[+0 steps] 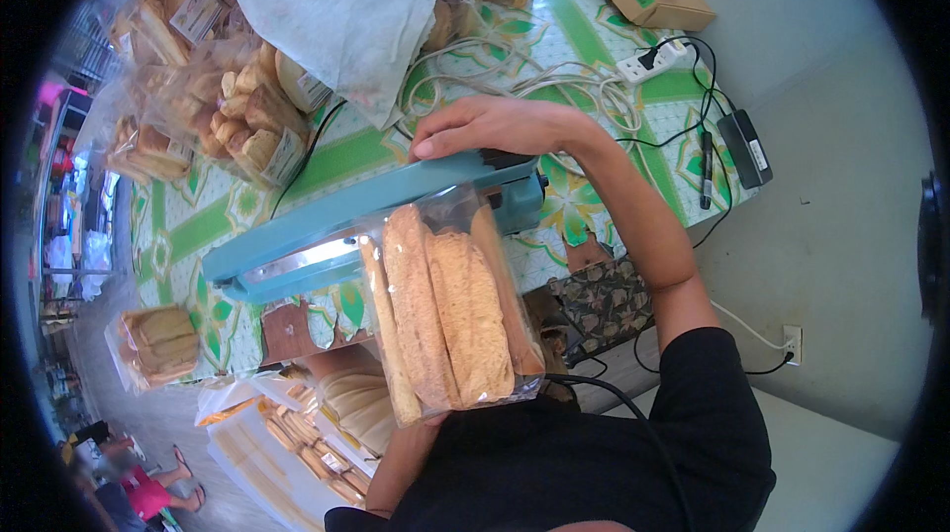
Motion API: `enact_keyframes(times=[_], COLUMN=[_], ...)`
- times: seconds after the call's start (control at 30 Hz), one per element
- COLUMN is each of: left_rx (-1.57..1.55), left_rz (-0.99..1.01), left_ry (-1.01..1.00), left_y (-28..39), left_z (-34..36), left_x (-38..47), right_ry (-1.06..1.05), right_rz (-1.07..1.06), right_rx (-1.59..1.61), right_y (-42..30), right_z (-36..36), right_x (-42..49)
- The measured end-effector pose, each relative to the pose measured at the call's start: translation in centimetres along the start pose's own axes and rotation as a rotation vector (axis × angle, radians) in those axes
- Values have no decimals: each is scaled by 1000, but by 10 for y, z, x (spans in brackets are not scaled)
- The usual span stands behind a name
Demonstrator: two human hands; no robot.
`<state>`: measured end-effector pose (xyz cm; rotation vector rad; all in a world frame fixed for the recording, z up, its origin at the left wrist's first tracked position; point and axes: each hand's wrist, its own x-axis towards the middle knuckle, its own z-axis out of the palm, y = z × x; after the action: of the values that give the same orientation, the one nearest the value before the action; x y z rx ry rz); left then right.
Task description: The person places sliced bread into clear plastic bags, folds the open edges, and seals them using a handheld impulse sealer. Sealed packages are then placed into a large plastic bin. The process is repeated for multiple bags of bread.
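A teal heat sealer (297,224) lies slantwise on the table, its pale sealing strip exposed towards the left end. My right hand (490,127) is curled over the upper lever, thumb on the near side. In front of the sealer is a clear plastic bag of toasted bread slices (453,309), its top edge up against the sealer. My left hand (438,419) supports the bag from below; the bread hides most of it, leaving a little skin showing under the bottom edge.
Bagged bread pieces (252,116) crowd the far left under a white sheet (341,12). Another bread bag (157,345) sits at the left corner. Coiled cords (594,90), a power strip (653,60) and a black adapter (744,148) lie right. A bread-filled container (274,458) stands below; people are lower left.
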<state>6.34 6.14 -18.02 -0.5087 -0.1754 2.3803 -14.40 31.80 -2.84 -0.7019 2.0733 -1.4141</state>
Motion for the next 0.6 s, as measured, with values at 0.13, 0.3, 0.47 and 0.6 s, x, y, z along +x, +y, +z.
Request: enact_keyframes(times=[0.13,0.3,0.47,0.6], left_rx=[-14,-34,-40,-35], left_rz=[10,18,31,30], left_ry=[-4,-7,-24,-33], left_y=[-1,-2,-3,-3], left_z=[-1,-2,0,2], left_x=[-3,-4,0,2], right_ry=[5,-40,-37,5], right_rz=[1,56,49,-7], right_rx=[16,-36,-74,-53], right_y=[-3,-6,-4,0], right_z=[0,-3,-4,-2], right_x=[0,-2,-1,0])
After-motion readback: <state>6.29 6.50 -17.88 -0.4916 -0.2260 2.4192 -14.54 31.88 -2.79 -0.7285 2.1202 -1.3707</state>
